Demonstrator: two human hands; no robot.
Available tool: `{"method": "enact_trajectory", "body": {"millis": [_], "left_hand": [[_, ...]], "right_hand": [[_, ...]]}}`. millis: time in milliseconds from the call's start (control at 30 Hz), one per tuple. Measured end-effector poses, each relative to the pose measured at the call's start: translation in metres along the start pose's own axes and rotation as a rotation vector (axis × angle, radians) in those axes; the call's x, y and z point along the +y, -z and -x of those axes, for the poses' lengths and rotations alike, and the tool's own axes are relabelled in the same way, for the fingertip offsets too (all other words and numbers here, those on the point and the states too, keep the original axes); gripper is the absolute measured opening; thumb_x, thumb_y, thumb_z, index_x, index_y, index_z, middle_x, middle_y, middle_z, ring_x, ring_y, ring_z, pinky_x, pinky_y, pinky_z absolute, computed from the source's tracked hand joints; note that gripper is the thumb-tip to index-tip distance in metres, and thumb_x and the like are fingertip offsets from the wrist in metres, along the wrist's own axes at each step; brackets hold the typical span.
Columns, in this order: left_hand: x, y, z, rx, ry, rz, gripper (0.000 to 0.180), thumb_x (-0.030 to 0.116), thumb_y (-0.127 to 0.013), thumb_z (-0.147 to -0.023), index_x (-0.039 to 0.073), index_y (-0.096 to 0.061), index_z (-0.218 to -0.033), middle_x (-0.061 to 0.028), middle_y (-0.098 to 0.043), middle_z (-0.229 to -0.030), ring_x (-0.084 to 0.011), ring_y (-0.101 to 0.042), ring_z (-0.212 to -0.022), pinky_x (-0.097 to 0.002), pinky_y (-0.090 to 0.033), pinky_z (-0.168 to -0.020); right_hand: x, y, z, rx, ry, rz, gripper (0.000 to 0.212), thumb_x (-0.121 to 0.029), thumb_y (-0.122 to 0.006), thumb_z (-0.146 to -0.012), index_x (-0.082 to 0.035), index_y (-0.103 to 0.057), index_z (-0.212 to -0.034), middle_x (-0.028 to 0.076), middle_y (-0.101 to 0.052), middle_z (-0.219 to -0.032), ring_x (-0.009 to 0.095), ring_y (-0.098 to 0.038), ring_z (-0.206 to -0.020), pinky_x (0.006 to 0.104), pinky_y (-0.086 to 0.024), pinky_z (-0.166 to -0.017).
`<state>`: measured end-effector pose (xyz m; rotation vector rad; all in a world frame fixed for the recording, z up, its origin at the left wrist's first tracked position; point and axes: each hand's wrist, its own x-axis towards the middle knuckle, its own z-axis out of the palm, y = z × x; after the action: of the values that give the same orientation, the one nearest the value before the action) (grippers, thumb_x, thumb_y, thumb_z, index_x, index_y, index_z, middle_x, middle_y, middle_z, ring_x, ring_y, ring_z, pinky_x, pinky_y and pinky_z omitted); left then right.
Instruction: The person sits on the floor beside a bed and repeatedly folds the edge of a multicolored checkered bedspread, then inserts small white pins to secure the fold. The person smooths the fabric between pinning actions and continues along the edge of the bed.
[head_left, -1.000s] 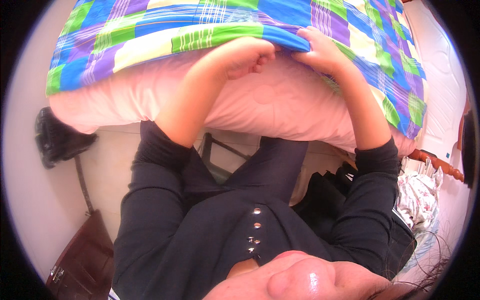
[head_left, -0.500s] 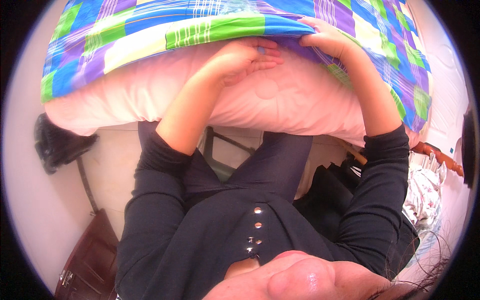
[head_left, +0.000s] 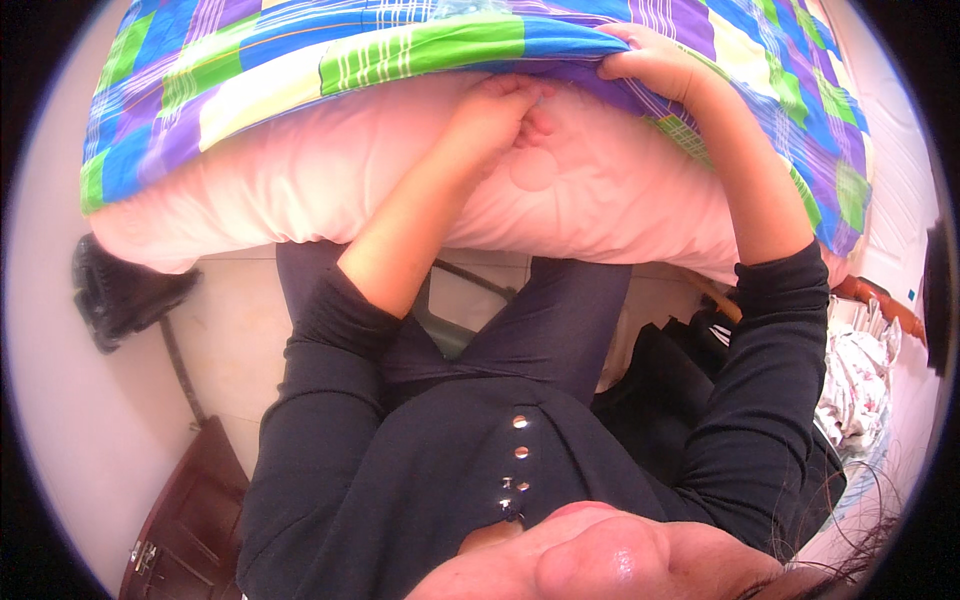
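A checked bedsheet [head_left: 270,120] in blue, green, purple and cream lies over a thick pink padded mattress [head_left: 300,200], whose near side is bare. My right hand [head_left: 650,68] grips the sheet's near edge, its thumb and fingers closed on the folded cloth. Just left of it, below that raised edge, my left hand [head_left: 507,112] is against the pink padding with its fingers curled together. Whatever those fingers hold, if anything, is too small or hidden to make out. A round dimple shows in the padding beside them.
Under the bed's near side are my legs and a dark stool frame [head_left: 450,330]. A black bag-like object [head_left: 125,295] is at the left wall, above a dark red cabinet [head_left: 190,510]. On the right are a wooden rail [head_left: 885,305] and flowered white cloth [head_left: 855,385].
My left hand's outstretched fingers have curled in, and the hand has shifted slightly right. My right hand keeps its hold on the sheet edge, almost unmoved.
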<state>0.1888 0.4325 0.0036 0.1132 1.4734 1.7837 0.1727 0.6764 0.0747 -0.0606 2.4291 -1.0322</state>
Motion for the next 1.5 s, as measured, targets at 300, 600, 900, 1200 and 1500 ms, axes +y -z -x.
{"method": "enact_trajectory", "body": {"millis": [300, 600, 900, 1200, 1500], "left_hand": [[0.024, 0.004, -0.011, 0.155, -0.503, -0.703, 0.033, 0.024, -0.06, -0.094, 0.001, -0.067, -0.116, -0.0145, -0.071, -0.106, -0.0221, -0.064, -0.099, -0.034, -0.047, -0.091], [0.06, 0.016, -0.007, -0.105, -0.265, -0.641, 0.026, 0.017, -0.053, -0.095, 0.005, -0.069, -0.11, -0.001, -0.06, -0.07, -0.0109, -0.054, -0.062, -0.026, -0.046, -0.061], [0.067, 0.029, -0.047, -0.259, -0.217, -0.441, 0.03, 0.003, -0.048, -0.089, 0.005, -0.071, -0.108, -0.0024, -0.062, -0.069, -0.0126, -0.056, -0.066, -0.0254, -0.046, -0.063], [0.074, 0.048, -0.047, -0.529, -0.096, -0.316, 0.034, 0.008, -0.053, -0.088, -0.007, -0.063, -0.117, -0.0148, -0.072, -0.102, -0.0167, -0.066, -0.083, -0.028, -0.052, -0.078], [0.064, 0.052, -0.048, -0.519, -0.096, -0.365, 0.025, 0.012, -0.063, -0.094, -0.006, -0.067, -0.109, -0.0137, -0.072, -0.099, -0.0155, -0.068, -0.09, -0.0282, -0.054, -0.083]], "right_hand": [[-0.002, 0.002, 0.008, -0.026, -0.01, -0.162, 0.054, -0.029, -0.07, -0.081, -0.005, -0.06, -0.128, 0.007, -0.063, -0.117, 0.014, -0.055, -0.106, 0.0282, -0.043, -0.094], [0.009, -0.002, 0.007, 0.043, -0.328, -0.633, 0.054, -0.047, -0.059, -0.093, -0.008, -0.06, -0.13, 0.012, -0.066, -0.117, 0.017, -0.065, -0.095, 0.0286, -0.052, -0.082], [0.035, -0.003, -0.016, -0.005, -0.26, -0.659, 0.038, -0.024, -0.057, -0.096, -0.005, -0.06, -0.129, 0.007, -0.068, -0.111, 0.012, -0.066, -0.092, 0.0274, -0.054, -0.079], [0.034, 0.017, -0.029, -0.256, -0.505, -0.352, 0.026, -0.012, -0.06, -0.09, -0.001, -0.068, -0.112, 0.009, -0.071, -0.097, 0.013, -0.068, -0.081, 0.0287, -0.057, -0.073], [0.043, 0.015, -0.046, -0.331, -0.442, -0.224, 0.024, -0.011, -0.061, -0.088, -0.001, -0.07, -0.108, 0.008, -0.071, -0.095, 0.012, -0.067, -0.079, 0.028, -0.056, -0.073]]}}
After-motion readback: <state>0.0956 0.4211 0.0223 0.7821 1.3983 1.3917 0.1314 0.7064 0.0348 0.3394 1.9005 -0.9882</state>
